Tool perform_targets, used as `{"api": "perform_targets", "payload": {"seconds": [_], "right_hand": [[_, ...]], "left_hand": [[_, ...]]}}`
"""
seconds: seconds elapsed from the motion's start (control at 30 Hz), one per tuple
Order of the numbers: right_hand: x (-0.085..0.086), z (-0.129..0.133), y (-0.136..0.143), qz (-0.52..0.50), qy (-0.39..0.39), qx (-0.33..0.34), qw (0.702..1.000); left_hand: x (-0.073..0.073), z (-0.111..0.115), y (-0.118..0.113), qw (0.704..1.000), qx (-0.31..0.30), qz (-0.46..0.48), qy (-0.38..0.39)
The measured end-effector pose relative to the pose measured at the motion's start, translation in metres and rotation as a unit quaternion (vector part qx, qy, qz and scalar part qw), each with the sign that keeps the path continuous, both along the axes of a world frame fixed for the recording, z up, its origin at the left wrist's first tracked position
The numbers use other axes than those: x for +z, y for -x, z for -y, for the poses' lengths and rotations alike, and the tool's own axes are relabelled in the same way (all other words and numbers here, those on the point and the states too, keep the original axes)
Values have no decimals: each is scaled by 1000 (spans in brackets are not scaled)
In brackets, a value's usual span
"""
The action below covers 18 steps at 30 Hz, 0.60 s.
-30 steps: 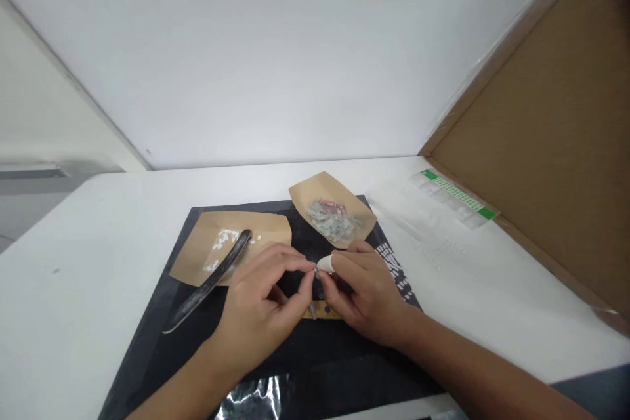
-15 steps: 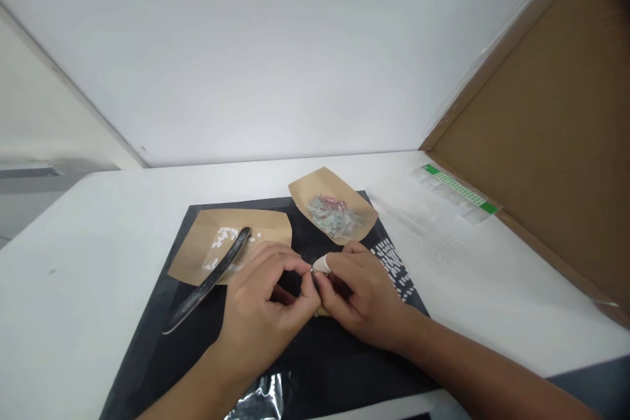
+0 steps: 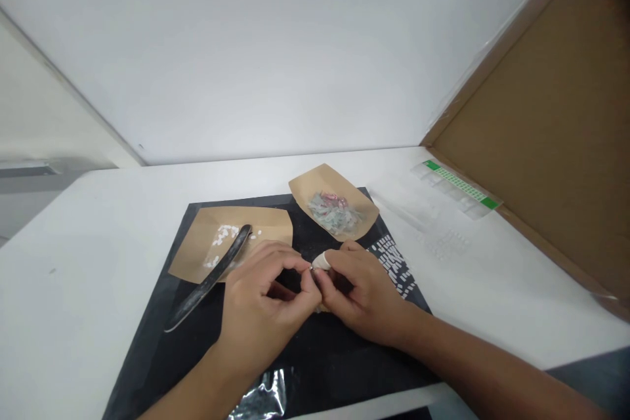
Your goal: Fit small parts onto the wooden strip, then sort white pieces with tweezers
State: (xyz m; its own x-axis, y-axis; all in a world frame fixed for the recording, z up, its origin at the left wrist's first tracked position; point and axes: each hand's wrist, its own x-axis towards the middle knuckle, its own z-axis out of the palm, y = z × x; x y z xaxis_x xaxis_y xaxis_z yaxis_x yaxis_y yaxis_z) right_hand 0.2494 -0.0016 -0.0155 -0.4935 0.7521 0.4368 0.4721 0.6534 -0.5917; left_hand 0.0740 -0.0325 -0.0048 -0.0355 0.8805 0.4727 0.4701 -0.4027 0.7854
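My left hand (image 3: 266, 298) is closed in a pinch, thumb and index fingertips meeting over the black mat (image 3: 319, 361). Right against it, my right hand (image 3: 367, 292) pinches too, with a white cover (image 3: 321, 261) on one finger. A tiny shiny item between the fingertips is too small to name. Beneath the hands shows a bit of something pale, mostly hidden. Left of them a brown paper tray (image 3: 197, 246) holds small white pieces, and a dark curved strip (image 3: 209, 282) lies across it. Behind, another paper tray (image 3: 315, 177) bears crumpled greenish and pink scraps.
Rows of small white pieces (image 3: 394, 266) lie at the mat's right edge. A clear, green-marked strip package (image 3: 457, 185) rests beside an upright brown cardboard panel (image 3: 551, 131). Clear plastic (image 3: 270, 394) lies near the front. A white wall stands behind.
The view has shifted slightly. Both hands stay together, with only slight movement of the fingers at the pinch.
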Motion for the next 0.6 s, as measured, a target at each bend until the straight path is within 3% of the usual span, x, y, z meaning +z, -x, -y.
{"api": "perform_targets", "payload": {"seconds": [0.4, 0.6], "right_hand": [[6, 0, -1, -7, 74, 9, 997], [5, -2, -2, -19, 52, -7, 998]], "left_hand": [[0, 1, 1, 1000, 2, 4, 18], [-1, -1, 1, 999, -7, -24, -20]]}}
